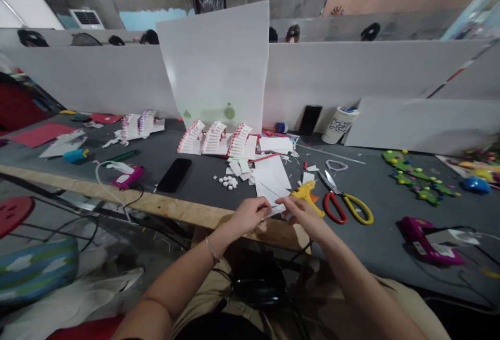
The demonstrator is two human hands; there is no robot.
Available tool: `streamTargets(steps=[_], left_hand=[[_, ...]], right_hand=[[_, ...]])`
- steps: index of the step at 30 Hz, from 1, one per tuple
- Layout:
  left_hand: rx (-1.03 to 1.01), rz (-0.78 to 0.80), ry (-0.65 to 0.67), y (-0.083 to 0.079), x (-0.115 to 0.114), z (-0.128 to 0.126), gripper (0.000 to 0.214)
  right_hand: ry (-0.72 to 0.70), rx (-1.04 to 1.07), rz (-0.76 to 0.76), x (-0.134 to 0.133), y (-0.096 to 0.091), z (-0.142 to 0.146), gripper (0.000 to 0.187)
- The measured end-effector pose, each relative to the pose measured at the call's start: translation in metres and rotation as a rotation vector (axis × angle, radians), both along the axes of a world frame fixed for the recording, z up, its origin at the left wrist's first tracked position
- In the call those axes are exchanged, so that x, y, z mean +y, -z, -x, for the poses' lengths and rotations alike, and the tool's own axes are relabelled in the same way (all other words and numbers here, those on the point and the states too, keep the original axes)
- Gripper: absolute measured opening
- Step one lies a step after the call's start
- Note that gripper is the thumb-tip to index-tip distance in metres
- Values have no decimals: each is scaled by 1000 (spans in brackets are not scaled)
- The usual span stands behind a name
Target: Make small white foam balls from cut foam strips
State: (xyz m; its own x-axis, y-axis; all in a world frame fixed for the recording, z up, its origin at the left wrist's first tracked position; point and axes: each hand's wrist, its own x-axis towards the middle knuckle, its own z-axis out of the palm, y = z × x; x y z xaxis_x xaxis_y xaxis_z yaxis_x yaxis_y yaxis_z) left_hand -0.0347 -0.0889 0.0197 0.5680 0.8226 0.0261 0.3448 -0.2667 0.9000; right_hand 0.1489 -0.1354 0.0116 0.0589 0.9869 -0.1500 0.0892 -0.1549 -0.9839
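White paper creases easily, and in the head view the small strip between the two hands looks thin enough to bend out of true if the fingertips press unevenly. The left hand has thumb and forefinger closed on its left end; the right hand appears to pinch the other end, though its own fingers hide part of that grip. A pull from both sides at once could tear it, and a slip could drop it over the desk's wooden edge, since it is held close above that border.

The yellow glue gun lies just beside the right hand; a knuckle could knock it, and if it is hot, which cannot be told, it could burn. Beyond it, the scissors rest with blades parted, so a careless reach to the right could meet an edge. The loose pellets and paper scraps near the left hand could scatter under a brushing wrist.

As for looks, the strip is plain, pale and narrow, partly covered by the fingers, with no marking that can be made out. It sits at the near end of a larger white sheet. Farther back, three fans of white pieces with red tips stand before an upright board.
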Motion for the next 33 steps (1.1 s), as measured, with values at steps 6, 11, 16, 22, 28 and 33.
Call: streamTargets(steps=[6, 11, 16, 22, 28, 33], left_hand=[[-1, 163, 1, 0, -1, 8, 17], [151, 86, 32, 3, 12, 25, 16], [294, -160, 26, 9, 27, 29, 7], [371, -236, 62, 17, 37, 27, 9], [389, -272, 129, 22, 46, 32, 8], [369, -315, 177, 27, 49, 30, 8]], right_hand=[[-28, -90, -45, 3, 11, -1, 41], [-18, -186, -47, 8, 24, -10, 35], [-38, -399, -121, 10, 36, -12, 17], [-73, -653, -193, 12, 39, -16, 10], [-140, -810, -309, 14, 37, -20, 9], [-194, -869, -388, 19, 39, -19, 6]])
